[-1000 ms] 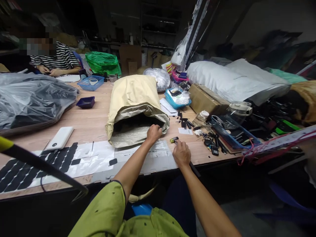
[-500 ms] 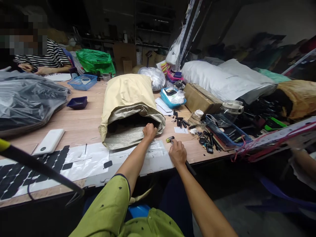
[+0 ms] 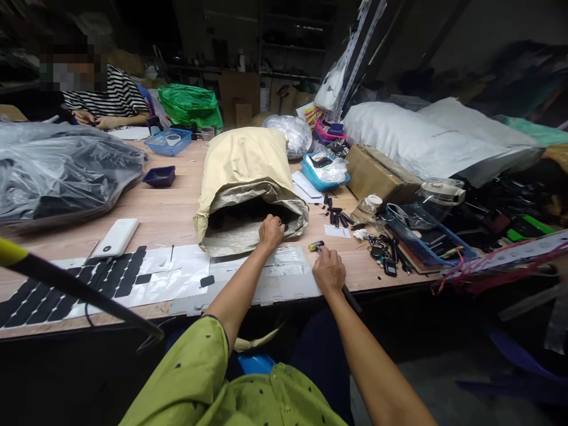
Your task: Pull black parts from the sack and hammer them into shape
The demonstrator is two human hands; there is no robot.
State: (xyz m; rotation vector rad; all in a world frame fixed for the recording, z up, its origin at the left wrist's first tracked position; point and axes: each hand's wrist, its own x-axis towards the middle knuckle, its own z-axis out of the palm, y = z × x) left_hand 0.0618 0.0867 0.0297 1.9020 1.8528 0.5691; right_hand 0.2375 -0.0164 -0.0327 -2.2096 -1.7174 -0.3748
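A cream-coloured sack (image 3: 248, 157) lies on the bench with its crumpled mouth facing me and dark contents inside. At the lower lip of that mouth is my left hand (image 3: 270, 232), fingers closed. A small dark bit shows at its fingertips, too small to name. My right hand (image 3: 329, 270) is wrapped round a small hammer (image 3: 316, 245), whose yellowish head sticks out past the fingers and whose black handle end points back toward me. Under both hands is a clear plastic-covered board (image 3: 288, 269) at the bench edge.
To the left are a white power bank (image 3: 118, 238), a sheet of black stickers (image 3: 131, 272) and a dark plastic bag (image 3: 66, 171). Several black parts (image 3: 339, 218), a jar (image 3: 367, 207), keys and a blue tray (image 3: 426, 236) are to the right. A co-worker (image 3: 104, 97) sits across.
The view has swung slightly left. My left hand has shifted a little left relative to the sack's mouth, and a dark bit now shows at its fingers. My right hand still grips the hammer.
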